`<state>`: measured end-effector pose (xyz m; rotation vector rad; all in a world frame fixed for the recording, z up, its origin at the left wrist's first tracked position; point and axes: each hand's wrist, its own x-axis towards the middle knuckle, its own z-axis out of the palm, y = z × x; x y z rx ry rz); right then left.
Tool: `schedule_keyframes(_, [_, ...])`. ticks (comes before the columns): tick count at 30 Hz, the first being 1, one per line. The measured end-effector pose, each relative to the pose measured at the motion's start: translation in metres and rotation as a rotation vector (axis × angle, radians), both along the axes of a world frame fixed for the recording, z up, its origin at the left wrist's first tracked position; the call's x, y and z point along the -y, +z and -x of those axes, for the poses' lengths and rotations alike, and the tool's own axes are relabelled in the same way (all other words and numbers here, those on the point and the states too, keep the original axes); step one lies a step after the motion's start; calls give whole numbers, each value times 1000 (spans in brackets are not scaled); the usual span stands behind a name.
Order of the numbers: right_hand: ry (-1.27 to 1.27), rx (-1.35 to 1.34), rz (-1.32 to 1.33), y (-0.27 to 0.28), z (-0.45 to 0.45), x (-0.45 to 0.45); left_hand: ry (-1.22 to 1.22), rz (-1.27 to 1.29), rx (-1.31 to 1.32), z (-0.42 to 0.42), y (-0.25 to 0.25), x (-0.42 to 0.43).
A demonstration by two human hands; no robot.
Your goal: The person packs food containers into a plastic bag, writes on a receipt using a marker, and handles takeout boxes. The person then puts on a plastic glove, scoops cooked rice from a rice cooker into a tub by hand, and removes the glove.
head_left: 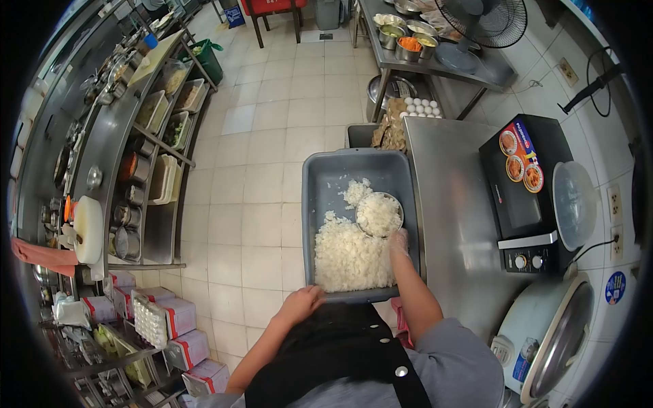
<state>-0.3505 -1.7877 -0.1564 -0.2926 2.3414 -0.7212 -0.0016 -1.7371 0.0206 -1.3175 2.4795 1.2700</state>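
A deep grey plastic tub point(309, 204) stands in front of me with a mound of cooked white rice point(350, 258) in its near half. Inside it, on the right, a round metal bowl point(401, 216) is heaped with rice. My right hand point(398, 243), in a clear plastic glove, grips the near right edge of this bowl, its fingertips partly hidden. A smaller clump of rice point(356, 193) lies just beyond the bowl. Bare and curled, my left hand point(304, 304) holds the tub's near left rim.
To the right, a steel counter point(445, 197) carries a black microwave point(527, 183); a large rice cooker point(544, 340) is nearer me. White eggs point(422, 107) sit past the tub. Shelving point(112, 170) with pans lines the left, above stacked boxes point(183, 316). A fan point(483, 20) stands far right.
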Motion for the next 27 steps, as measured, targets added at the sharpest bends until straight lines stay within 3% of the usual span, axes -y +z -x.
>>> schedule_keyframes(4, [71,41,-66,26,12,18,7,-45,2,-11,-3,-10])
schedule_keyframes(5, [73,44,-70,2,22,18,6,-59,5,-12,-4,-12])
schedule_keyframes(7, [458,-89,-163,-82,52,12,8,-76,5,-13,-5,-13])
schedule_keyframes(10, [463,-158,-246,-85,52,23,42,-90,11,-13,-5,-7])
schedule_keyframes(12, [815,-636,-19,26,12,46,81,-74,-6,-16,-7,-7])
schedule_keyframes(14, [820,-738,169,65,-24,91,113,-88,18,-18,-11,-8])
schedule_keyframes(15, [902,-629,188,65,-32,111,139,-102,42,-20,-14,-10])
schedule_keyframes(17, [985,-500,200,57,-39,151,147,-78,88,-26,-25,-18])
schedule_keyframes(19, [1022,-356,-185,42,-40,191,155,-56,134,-33,-34,-28])
schedule_keyframes(23, [835,-380,-139,-34,-28,223,192,-107,269,-39,-43,-42])
schedule_keyframes(24, [1023,-483,-185,-50,-33,225,199,-139,281,-41,-43,-44])
schedule_keyframes(27, [1228,-527,-188,-61,-81,201,197,-173,281,-40,-45,-46])
